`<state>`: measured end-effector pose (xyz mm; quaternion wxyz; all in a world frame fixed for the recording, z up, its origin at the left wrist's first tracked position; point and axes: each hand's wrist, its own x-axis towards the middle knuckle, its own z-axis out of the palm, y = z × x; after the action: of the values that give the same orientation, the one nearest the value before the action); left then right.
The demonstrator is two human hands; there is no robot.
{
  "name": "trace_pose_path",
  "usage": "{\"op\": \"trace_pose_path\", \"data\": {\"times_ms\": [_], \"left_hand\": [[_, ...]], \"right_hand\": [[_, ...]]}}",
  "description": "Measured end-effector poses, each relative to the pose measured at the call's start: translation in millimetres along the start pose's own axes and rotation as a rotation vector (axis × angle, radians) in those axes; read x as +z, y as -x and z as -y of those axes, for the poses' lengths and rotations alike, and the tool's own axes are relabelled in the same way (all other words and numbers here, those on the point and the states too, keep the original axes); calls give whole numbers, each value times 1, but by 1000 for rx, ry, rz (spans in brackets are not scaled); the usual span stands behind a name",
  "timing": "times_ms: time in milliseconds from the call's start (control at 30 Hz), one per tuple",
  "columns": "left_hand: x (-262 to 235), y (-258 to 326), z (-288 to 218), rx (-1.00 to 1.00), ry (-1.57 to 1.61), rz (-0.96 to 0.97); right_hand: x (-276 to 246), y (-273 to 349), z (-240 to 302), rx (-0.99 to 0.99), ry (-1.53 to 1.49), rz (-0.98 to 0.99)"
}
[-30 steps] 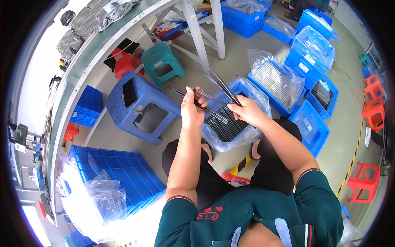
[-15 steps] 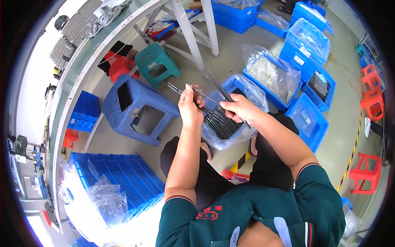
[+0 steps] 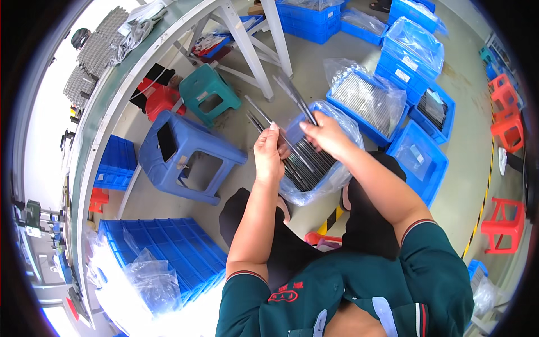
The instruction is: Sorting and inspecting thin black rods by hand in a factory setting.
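My left hand is closed around a few thin dark metal rods, which slant up past my thumb. To its right, my right hand grips a bundle of similar rods; their upper ends are smeared by motion. Both hands are above a blue bin lined with a clear plastic bag, between my knees. Many dark rods lie side by side in that bin. My hands and the held rods hide part of it. How many rods each hand has cannot be made out.
A blue stool with a black phone-like slab stands to the left, near a green stool and table legs. On the right are a blue bin of silvery rods, stacked bins and another blue bin. Blue crates lie lower left.
My right hand and its rods have lifted and tilted more upright, apart from the left hand's rods. My left hand has shifted slightly right and down. The whole view has shifted slightly.
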<state>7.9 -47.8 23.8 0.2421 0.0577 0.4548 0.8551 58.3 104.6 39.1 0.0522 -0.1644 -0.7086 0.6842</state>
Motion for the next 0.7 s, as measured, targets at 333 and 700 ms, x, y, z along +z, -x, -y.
{"op": "trace_pose_path", "data": {"times_ms": [333,700], "left_hand": [[16,19,17,-445,-143,289],[-6,16,5,-534,70,362]], "right_hand": [[-17,-20,10,144,-399,36],[-53,-40,1,167,-447,-81]]}}
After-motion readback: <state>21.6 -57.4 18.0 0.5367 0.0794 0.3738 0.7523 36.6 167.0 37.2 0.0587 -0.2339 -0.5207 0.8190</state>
